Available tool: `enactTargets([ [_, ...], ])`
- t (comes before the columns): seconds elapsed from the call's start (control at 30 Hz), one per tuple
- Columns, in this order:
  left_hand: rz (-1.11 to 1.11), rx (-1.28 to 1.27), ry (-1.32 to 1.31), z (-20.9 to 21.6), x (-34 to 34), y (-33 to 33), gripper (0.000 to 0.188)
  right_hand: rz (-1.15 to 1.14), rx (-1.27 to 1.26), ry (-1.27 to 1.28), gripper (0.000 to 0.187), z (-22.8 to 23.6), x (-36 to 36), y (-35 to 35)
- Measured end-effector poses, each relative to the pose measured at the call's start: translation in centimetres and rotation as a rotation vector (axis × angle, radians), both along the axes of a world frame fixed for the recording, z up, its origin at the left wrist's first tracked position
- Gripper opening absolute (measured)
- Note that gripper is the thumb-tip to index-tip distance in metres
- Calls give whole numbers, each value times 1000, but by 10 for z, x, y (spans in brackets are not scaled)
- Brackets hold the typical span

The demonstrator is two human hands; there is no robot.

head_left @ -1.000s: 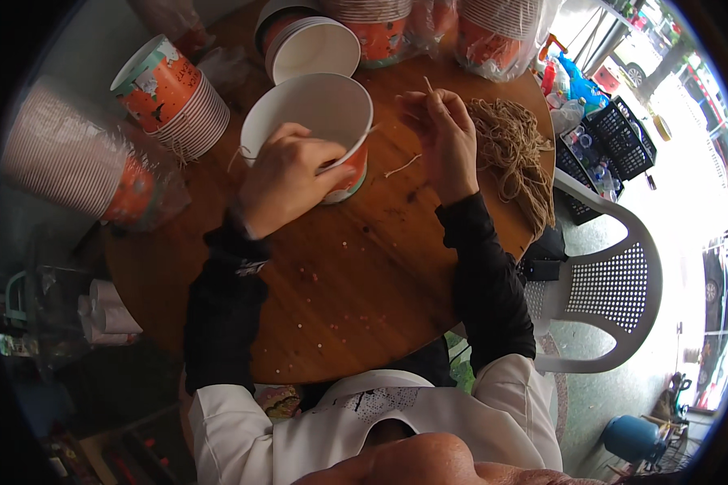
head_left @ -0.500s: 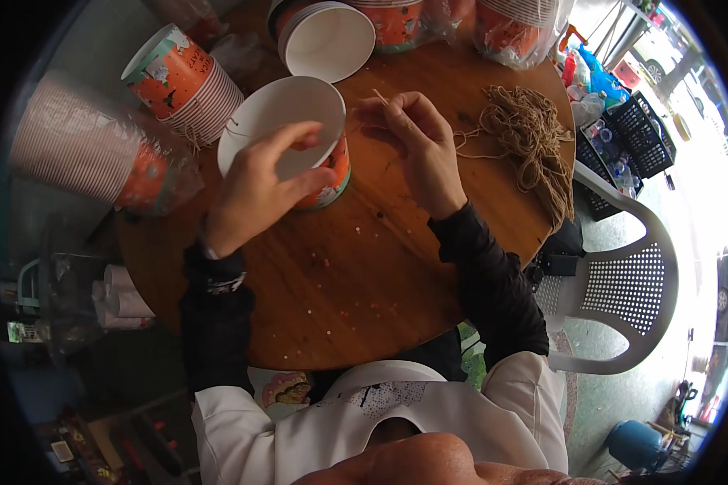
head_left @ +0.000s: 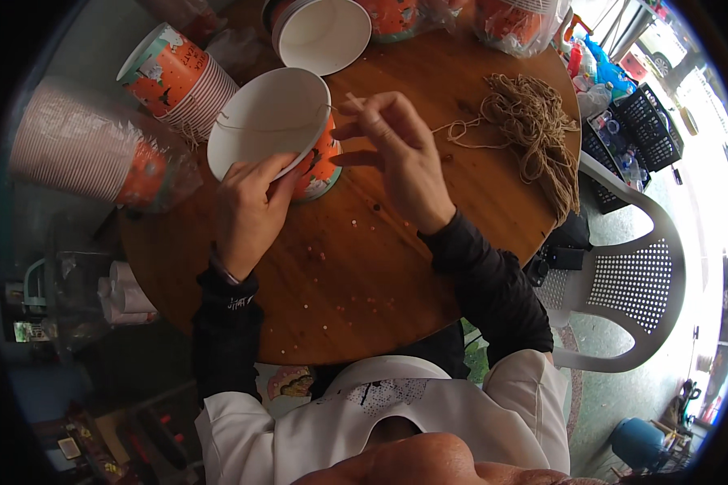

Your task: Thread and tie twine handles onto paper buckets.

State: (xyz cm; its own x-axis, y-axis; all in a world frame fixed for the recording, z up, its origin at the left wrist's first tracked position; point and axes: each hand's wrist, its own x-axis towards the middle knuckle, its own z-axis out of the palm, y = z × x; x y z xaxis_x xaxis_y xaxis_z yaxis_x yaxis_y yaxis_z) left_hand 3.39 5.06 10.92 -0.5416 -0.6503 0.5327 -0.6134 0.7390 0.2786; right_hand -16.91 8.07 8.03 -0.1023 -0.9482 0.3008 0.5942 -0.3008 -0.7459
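A white-lined paper bucket with an orange printed outside stands tilted on the table, its mouth toward me. My left hand pinches the near rim, thumb and fingers on either side of the wall. A thin brown string crosses inside the mouth and passes the rim at the right. Just right of that rim, my right hand pinches the string's end between thumb and forefinger, its other fingers loosely spread. A loose heap of the same string lies on the right, with a strand running toward my right hand.
A nested stack of orange buckets and a plastic-wrapped stack lie at the left. Another white-lined bucket lies behind. The round wooden table carries small scraps. A grey plastic chair and black crates stand to the right.
My left hand has come down from above the mouth to grip the near rim. My right hand has moved slightly left and down, and the string now stretches across the bucket's mouth.
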Motion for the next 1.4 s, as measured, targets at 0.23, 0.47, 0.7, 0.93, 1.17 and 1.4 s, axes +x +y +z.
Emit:
enactTargets([
  [0.23, -14, 47, 15, 5, -12, -7, 19, -44, -60, -25, 14, -9, 11, -4],
  [0.47, -70, -7, 49, 2, -15, -10, 25, -14, -60, -74, 14, -8, 8, -5],
  [0.7, -66, 43, -6, 4, -13, -10, 28, -8, -119, -57, 14, -14, 10, -9],
  [0.93, -89, 46, 45, 1, -14, -12, 25, -154, -219, 293, 13, -13, 12, -7],
  [1.17, -87, 50, 60, 0, -15, -11, 23, -194, -280, 432, 15, -6, 10, -2],
  [1.4, -67, 83, 26, 2, -16, -10, 20, -203, -264, 330, 9, -11, 13, -7],
])
